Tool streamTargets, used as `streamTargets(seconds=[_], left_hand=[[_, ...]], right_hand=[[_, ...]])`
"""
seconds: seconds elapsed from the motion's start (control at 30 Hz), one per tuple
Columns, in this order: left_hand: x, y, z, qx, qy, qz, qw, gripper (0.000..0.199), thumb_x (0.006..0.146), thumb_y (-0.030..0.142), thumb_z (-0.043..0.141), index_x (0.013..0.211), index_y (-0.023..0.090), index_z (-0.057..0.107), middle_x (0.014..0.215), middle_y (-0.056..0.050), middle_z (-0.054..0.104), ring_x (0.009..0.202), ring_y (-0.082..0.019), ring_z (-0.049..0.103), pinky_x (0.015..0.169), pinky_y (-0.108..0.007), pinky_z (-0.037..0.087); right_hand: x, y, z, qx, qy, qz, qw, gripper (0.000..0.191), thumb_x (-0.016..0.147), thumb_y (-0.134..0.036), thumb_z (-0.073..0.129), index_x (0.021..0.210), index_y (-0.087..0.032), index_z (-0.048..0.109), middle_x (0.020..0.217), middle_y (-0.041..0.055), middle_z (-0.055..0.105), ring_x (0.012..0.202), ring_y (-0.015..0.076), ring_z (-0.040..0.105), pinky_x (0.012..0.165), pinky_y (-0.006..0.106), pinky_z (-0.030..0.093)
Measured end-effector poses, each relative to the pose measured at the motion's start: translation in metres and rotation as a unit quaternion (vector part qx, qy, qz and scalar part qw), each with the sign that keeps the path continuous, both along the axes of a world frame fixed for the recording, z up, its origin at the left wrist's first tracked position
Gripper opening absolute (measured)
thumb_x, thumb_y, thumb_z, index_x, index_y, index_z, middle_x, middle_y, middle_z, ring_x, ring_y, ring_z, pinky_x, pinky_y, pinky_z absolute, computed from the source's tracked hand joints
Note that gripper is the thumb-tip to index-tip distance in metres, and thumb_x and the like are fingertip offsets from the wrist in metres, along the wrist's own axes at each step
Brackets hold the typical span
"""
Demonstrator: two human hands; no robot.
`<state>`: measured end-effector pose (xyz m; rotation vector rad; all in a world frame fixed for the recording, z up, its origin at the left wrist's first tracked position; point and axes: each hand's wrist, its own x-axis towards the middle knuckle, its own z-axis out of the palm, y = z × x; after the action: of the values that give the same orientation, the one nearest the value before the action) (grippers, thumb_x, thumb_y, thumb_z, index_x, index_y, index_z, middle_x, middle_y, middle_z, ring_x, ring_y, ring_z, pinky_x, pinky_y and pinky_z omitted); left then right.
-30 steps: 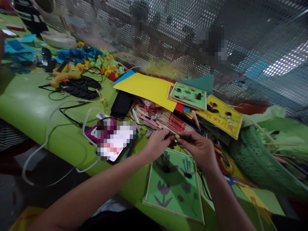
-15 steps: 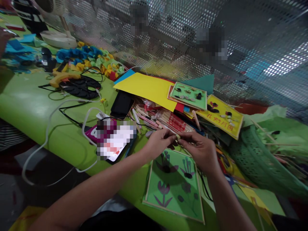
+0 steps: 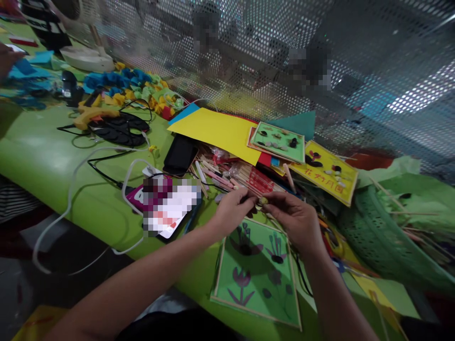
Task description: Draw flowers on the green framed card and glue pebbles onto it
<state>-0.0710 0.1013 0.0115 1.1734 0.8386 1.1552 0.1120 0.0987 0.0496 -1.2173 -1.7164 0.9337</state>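
My right hand (image 3: 296, 215) pinches a small yellowish-green piece (image 3: 263, 201) between thumb and fingertips; its kind is too small to make out. Close beside it on the left is my left hand (image 3: 234, 208), with thumb and fingers drawn together, and whatever lies between them is hidden. Just below both hands, a green picture board (image 3: 261, 284) lies on the table. It has a pale stick frame and bears several dark purple flower shapes. Dark reddish bits show under the fingertips, partly covered by the hands.
Left of my hands lie a lit phone (image 3: 170, 213), a purple device (image 3: 140, 196) and white cable. A yellow sheet (image 3: 216, 130) and sticks (image 3: 256, 180) are behind. A green basket (image 3: 380, 237) stands right. Farther left are a glue gun (image 3: 94, 116) and another person's hand (image 3: 9, 57).
My hands have drawn slightly apart, the left fingertips shifting a little left, away from the yellowish-green piece. That piece stays in my right fingertips. The board has hardly moved.
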Motion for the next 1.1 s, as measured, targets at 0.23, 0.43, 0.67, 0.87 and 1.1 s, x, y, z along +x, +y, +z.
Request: streamTargets(seconds=[0.23,0.43,0.67,0.87,1.1], left_hand=[[-0.008,-0.010,0.011,0.039,0.016,0.076,0.996,0.028,0.096,0.029,0.048,0.070,0.021,0.042,0.064,0.006,0.038,0.060,-0.010,0.036,0.056,-0.025,0.028],[-0.036,-0.056,0.039,0.100,0.156,0.024,0.983,0.034,0.100,0.034,0.053,0.069,0.019,0.054,0.063,0.004,0.048,0.060,-0.010,0.044,0.056,-0.024,0.032],[-0.113,-0.139,0.015,0.173,0.301,0.065,0.935,0.028,0.098,0.016,0.053,0.097,0.028,0.078,0.094,-0.002,0.078,0.087,-0.017,0.074,0.079,-0.027,0.057],[-0.163,-0.194,0.008,0.225,0.545,0.094,0.802,0.044,0.093,0.026,0.064,0.136,0.038,0.067,0.153,-0.001,0.058,0.134,-0.031,0.058,0.112,-0.047,0.044],[-0.100,-0.169,0.045,0.208,0.407,0.081,0.886,0.040,0.097,0.024,0.063,0.136,0.032,0.064,0.124,-0.002,0.075,0.114,-0.024,0.065,0.101,-0.039,0.048]], right_hand=[[0.006,0.006,0.004,-0.054,0.085,-0.005,0.995,0.029,0.075,-0.037,0.089,0.096,-0.023,0.075,0.082,0.0007,0.073,0.070,0.0149,0.071,0.070,0.028,0.061],[0.007,-0.002,0.015,-0.040,0.092,-0.003,0.995,0.033,0.073,-0.039,0.091,0.095,-0.022,0.074,0.083,0.0010,0.072,0.070,0.0146,0.069,0.069,0.028,0.061],[0.020,-0.029,0.025,0.002,0.076,-0.027,0.997,0.033,0.069,-0.035,0.094,0.095,-0.024,0.077,0.086,0.0015,0.075,0.075,0.0154,0.070,0.068,0.026,0.061],[0.035,-0.065,0.017,0.004,0.017,-0.013,1.000,0.026,0.077,-0.028,0.090,0.100,-0.025,0.078,0.091,0.0015,0.077,0.080,0.0161,0.072,0.072,0.026,0.061],[0.014,-0.107,0.011,0.065,-0.082,0.033,0.994,0.015,0.087,-0.024,0.079,0.102,-0.025,0.076,0.093,0.0039,0.077,0.084,0.0201,0.074,0.078,0.033,0.062]])
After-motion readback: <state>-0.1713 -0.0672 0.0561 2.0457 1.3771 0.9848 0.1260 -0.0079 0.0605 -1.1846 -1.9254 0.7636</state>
